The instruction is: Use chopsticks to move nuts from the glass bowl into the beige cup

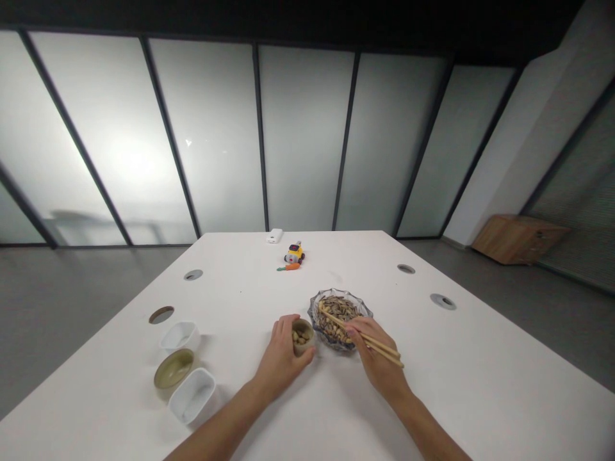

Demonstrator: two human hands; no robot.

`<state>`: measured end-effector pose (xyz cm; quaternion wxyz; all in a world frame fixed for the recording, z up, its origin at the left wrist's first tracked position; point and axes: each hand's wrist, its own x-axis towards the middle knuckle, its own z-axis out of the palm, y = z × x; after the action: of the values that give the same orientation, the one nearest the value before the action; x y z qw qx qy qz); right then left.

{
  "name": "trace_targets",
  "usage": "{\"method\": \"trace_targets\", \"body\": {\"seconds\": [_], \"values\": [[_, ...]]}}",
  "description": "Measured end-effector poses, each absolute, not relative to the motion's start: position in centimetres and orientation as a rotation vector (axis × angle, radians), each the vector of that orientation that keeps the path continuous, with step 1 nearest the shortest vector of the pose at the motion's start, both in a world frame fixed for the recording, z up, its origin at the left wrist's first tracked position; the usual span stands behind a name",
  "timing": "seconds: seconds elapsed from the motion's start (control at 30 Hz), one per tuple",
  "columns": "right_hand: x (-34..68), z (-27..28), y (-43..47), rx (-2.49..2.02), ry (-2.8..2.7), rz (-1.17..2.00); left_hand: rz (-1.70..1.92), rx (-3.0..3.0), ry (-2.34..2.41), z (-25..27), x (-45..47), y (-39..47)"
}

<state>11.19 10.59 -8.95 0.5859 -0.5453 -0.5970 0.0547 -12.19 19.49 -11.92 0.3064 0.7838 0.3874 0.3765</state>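
Note:
My left hand (282, 352) is wrapped round a small greenish-brown cup (304, 349), tilted a little, with several pale nuts (300, 335) inside. Just right of it stands a clear glass bowl (353, 296) with a scalloped rim, filled with striped sunflower seeds (342, 308) and some pale nuts along its edge. A pair of wooden chopsticks (379, 346) is held in my right hand (377, 358). Their tips reach into the left part of the glass bowl, at a pale nut; whether they pinch it I cannot tell.
On the white table (250, 269), two white dishes (195, 397) and an olive bowl (173, 372) stand at the left. Farther back are an orange screwdriver-like toy (291, 267), a yellow toy vehicle (295, 253) and a white box-shaped device (274, 235). Round holes pierce both table sides.

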Motion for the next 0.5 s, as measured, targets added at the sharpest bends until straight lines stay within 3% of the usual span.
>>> {"method": "trace_targets", "body": {"seconds": [0.5], "values": [[12.2,-9.5,11.0,-1.256,-1.362,0.051,1.011,2.094,1.015,-12.0,-12.3,19.6]]}}
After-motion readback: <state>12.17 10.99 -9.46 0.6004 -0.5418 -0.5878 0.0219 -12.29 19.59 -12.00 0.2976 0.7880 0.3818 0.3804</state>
